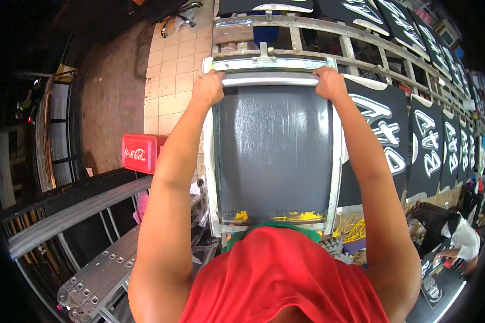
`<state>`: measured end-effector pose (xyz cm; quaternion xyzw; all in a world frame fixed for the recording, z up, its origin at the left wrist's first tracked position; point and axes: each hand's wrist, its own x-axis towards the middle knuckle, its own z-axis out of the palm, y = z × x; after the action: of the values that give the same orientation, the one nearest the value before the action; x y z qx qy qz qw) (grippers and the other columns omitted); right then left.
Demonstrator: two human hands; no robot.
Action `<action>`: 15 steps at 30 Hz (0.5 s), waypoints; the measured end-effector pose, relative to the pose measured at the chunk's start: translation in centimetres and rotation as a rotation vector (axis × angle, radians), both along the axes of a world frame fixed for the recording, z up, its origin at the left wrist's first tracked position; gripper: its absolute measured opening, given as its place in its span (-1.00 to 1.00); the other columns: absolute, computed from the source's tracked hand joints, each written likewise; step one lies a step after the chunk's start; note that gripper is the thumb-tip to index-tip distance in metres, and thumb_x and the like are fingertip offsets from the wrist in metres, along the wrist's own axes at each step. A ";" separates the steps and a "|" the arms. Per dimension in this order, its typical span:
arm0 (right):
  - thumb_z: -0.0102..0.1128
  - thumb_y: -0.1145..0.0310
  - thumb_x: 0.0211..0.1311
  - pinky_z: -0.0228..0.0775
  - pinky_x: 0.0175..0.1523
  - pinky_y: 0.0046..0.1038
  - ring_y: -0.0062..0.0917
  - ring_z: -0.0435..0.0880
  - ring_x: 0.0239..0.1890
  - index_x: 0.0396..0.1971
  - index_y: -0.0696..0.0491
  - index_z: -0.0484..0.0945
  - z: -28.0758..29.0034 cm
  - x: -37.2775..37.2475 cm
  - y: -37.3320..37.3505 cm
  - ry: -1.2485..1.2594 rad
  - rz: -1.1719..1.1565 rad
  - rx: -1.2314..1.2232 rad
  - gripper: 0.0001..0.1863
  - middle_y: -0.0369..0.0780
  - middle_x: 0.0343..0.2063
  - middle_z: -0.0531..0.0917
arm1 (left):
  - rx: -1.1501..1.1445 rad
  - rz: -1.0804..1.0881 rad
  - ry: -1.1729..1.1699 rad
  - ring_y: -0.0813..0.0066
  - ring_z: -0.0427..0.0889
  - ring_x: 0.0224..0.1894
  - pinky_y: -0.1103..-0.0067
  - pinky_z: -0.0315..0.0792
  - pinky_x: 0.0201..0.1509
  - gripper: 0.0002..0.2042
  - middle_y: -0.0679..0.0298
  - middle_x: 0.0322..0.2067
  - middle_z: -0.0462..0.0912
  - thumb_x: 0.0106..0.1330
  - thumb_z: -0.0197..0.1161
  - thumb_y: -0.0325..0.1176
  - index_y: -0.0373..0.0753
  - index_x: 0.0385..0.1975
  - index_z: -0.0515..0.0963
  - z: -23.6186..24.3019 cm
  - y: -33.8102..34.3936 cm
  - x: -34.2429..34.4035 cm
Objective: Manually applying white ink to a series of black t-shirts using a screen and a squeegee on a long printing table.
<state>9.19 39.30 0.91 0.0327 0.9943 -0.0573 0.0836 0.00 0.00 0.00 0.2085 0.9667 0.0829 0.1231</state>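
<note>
A large printing screen (269,145) with a pale metal frame (335,177) lies in front of me, coated in dark grey, with yellow patches (309,215) along its near edge. Across its far end runs a long silver squeegee bar (269,81). My left hand (208,87) grips the bar's left end and my right hand (330,83) grips the right end, both with fingers wrapped round it. A metal clamp (263,53) sits at the middle of the frame's far rail.
Black fabric panels with white print (428,142) line slatted rails (348,54) at the right. A red plastic crate (140,152) is on the left, above metal ladders (97,277). Yellow cable (354,230) is coiled at lower right. Another person (463,242) bends at the far right.
</note>
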 end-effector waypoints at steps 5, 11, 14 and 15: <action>0.20 0.52 -0.16 0.38 0.09 -0.02 -0.20 0.62 -0.06 -0.01 -0.04 0.60 -0.6 15.8 -1.6 0.107 0.104 -0.014 -0.45 -0.19 -0.09 0.64 | 0.071 -0.058 0.094 0.20 0.69 -0.04 0.09 0.35 0.25 -0.50 0.15 -0.08 0.68 0.04 0.26 -0.50 -0.06 0.08 0.61 0.1 -3.5 15.5; 0.23 0.59 -0.34 0.37 0.21 -0.10 -0.18 0.60 0.08 -0.01 -0.05 0.62 4.4 41.1 -9.1 -0.150 -0.024 -0.266 -0.33 -0.18 -0.01 0.68 | 0.163 -0.149 -0.183 0.30 0.63 0.05 0.22 0.30 0.21 -0.46 0.25 0.02 0.67 -0.02 0.26 -0.48 -0.08 0.09 0.61 1.7 -11.7 39.5; 0.24 0.58 -0.30 0.41 0.21 -0.12 -0.19 0.63 0.10 0.00 -0.03 0.62 2.0 37.9 -6.8 0.016 0.050 -0.230 -0.36 -0.15 0.02 0.69 | 0.087 -0.212 -0.151 0.29 0.64 0.07 0.24 0.31 0.21 -0.53 0.20 0.07 0.68 0.06 0.23 -0.49 -0.16 0.07 0.62 2.6 -9.1 32.5; 0.25 0.57 -0.23 0.44 0.18 -0.17 -0.21 0.65 0.10 0.01 0.02 0.62 0.3 34.0 -5.3 0.137 0.043 -0.267 -0.40 -0.13 0.05 0.69 | 0.087 -0.166 -0.052 0.23 0.68 0.01 0.24 0.34 0.18 -0.57 0.16 0.02 0.71 0.09 0.21 -0.51 -0.18 0.03 0.64 1.7 -7.9 28.9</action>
<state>43.24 33.99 1.16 -0.0041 0.9817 -0.1891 0.0203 28.90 -7.88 1.66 0.2910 0.9380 0.1195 0.1457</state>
